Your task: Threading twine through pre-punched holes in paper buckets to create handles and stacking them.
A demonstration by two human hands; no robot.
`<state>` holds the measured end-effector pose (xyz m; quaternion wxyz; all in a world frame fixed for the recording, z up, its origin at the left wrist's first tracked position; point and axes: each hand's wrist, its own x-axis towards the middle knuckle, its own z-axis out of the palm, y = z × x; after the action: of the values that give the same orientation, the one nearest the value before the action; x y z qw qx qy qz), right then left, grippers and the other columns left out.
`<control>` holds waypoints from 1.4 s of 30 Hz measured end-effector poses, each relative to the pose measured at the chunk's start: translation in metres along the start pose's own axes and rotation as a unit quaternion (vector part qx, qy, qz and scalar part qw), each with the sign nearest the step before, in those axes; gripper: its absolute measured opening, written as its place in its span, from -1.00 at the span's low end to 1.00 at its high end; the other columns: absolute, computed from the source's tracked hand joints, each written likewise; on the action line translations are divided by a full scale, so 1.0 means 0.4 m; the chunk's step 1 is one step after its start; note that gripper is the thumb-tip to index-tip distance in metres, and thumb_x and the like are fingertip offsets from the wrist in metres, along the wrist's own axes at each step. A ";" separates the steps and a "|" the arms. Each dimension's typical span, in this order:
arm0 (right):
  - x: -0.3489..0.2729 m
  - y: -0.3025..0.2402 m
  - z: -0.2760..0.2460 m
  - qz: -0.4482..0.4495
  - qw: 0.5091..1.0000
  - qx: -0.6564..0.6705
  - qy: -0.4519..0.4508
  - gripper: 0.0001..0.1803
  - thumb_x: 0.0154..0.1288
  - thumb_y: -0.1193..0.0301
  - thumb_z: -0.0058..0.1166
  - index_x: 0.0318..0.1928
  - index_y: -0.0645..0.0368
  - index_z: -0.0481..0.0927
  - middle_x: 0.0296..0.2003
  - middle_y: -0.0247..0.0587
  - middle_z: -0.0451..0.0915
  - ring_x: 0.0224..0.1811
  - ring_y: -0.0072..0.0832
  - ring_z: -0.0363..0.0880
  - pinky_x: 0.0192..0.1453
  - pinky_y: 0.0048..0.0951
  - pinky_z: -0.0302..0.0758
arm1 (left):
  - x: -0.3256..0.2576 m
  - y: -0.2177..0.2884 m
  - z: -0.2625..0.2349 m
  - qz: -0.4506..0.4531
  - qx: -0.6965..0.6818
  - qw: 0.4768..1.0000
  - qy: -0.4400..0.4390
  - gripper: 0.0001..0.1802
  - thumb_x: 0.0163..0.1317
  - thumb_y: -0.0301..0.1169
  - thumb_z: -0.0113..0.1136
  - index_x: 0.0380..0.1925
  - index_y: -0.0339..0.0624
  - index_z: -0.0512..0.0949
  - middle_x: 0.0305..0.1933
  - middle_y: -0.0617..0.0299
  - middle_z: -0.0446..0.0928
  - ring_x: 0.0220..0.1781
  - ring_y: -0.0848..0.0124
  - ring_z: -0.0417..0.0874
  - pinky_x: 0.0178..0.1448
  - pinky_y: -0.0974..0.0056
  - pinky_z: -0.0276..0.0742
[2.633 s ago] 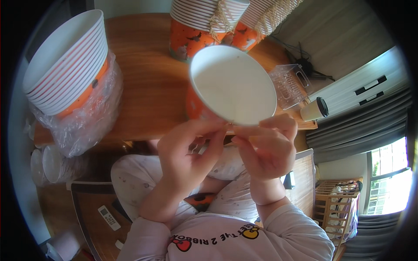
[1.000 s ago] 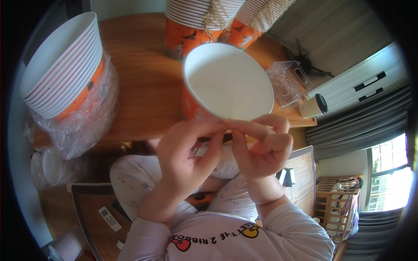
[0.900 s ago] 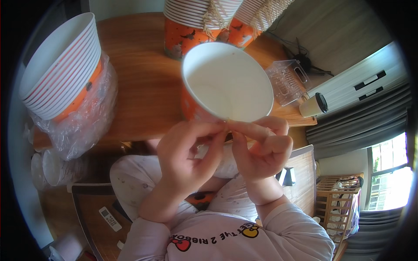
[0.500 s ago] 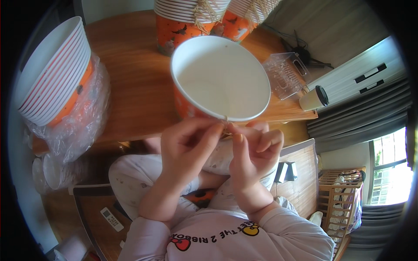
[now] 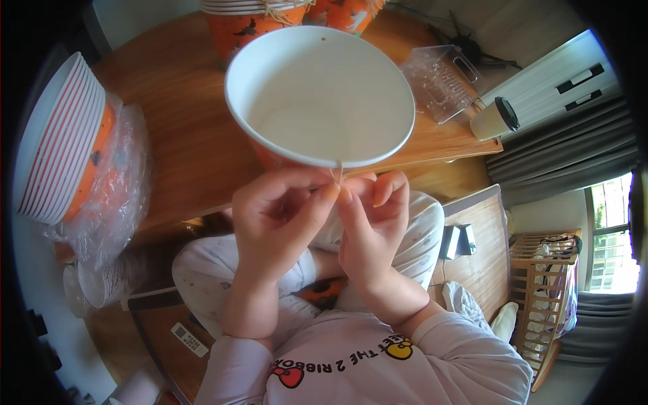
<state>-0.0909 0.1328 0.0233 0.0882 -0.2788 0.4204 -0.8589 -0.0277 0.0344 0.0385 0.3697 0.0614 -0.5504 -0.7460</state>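
Observation:
A large orange paper bucket with a white inside (image 5: pixel 317 101) leans toward me at the table's near edge, its open mouth facing up and toward me. At the near side of its rim, thin straw-coloured raffia string (image 5: pixel 339 173) rises to the lip. My left hand (image 5: pixel 273 212) pinches the string between thumb and forefinger. Thumb and fingers of my right hand (image 5: pixel 371 223) close on the same string, their tips meeting the left ones just below the rim. The string's lower part is hidden behind the fingers.
On the wooden table (image 5: pixel 179 128), stacked buckets (image 5: pixel 64 148) in clear plastic wrap (image 5: pixel 111 202) stand left. Farther back are more orange stacks (image 5: pixel 246 30) with raffia. A clear plastic box (image 5: pixel 445 81) and a lidded cup (image 5: pixel 493 120) sit right. A remote control (image 5: pixel 189 339) lies low left.
The bucket now looks larger and nearer, its rim shifted left and up. My fingertips have come closer together, and a bit of string shows more clearly above them.

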 end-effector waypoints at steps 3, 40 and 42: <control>0.002 0.000 -0.005 0.014 1.000 -0.014 0.009 -0.60 0.29 0.73 0.14 -0.24 0.11 0.14 -0.20 -0.10 0.67 -0.13 -0.59 0.58 0.06 -0.61 0.43 | 0.005 0.002 -0.004 -0.008 -0.006 1.000 -0.009 -0.90 0.24 -0.60 0.28 -0.24 -0.35 0.63 -0.52 0.47 0.49 -0.53 0.79 0.33 -0.45 0.60 0.13; 0.039 -0.055 -0.007 0.181 0.976 0.076 -0.095 -0.81 0.38 0.62 0.11 -0.10 0.22 0.38 -0.15 -0.21 0.61 -0.05 -0.51 0.62 0.12 -0.44 0.54 | 0.001 0.011 0.009 -0.013 -0.024 1.000 -0.001 -0.84 0.35 -0.49 0.20 -0.18 -0.38 0.63 -0.22 0.19 0.71 -0.28 0.64 0.60 -0.15 0.51 0.50; 0.040 -0.069 -0.014 0.206 0.969 0.047 -0.124 -0.83 0.42 0.58 0.08 -0.05 0.27 0.41 -0.12 -0.20 0.61 -0.05 -0.51 0.61 0.14 -0.43 0.53 | 0.002 0.020 0.009 -0.033 0.023 0.999 0.017 -0.82 0.36 -0.45 0.15 -0.27 -0.37 0.64 -0.28 0.16 0.68 -0.29 0.55 0.63 -0.14 0.43 0.52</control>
<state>-0.1048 0.1479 0.0484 0.3281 -0.2862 0.4140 -0.7994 -0.0262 0.0356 0.0472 0.3531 0.1003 -0.5585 -0.7439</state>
